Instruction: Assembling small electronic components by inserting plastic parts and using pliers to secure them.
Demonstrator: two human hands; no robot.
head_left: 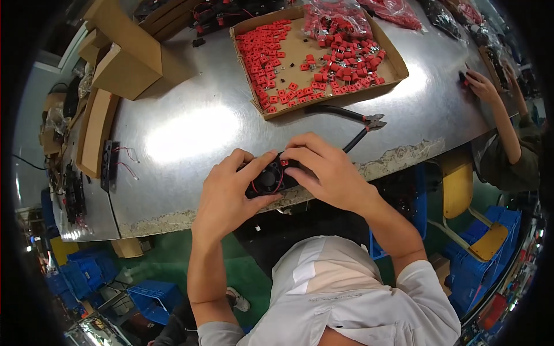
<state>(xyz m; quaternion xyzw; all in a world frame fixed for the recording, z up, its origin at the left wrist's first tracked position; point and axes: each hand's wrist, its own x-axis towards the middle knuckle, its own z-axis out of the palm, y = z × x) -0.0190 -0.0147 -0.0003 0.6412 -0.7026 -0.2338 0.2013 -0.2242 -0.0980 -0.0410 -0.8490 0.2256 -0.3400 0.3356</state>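
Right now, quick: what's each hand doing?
Left hand: closed, holding the black, round, plastic-looking fan.
Right hand: fingers at a small red piece; whether gripping it cannot be told.

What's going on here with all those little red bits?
Someone is working with both hands at a metal table. The left hand holds a black fan part by the table's front edge, while the right hand has its fingertips at a small red piece on the fan's right side. Many more red bits lie in a cardboard tray behind. Black-handled pliers lie untouched in front of it. Another person's hand is off to the right.
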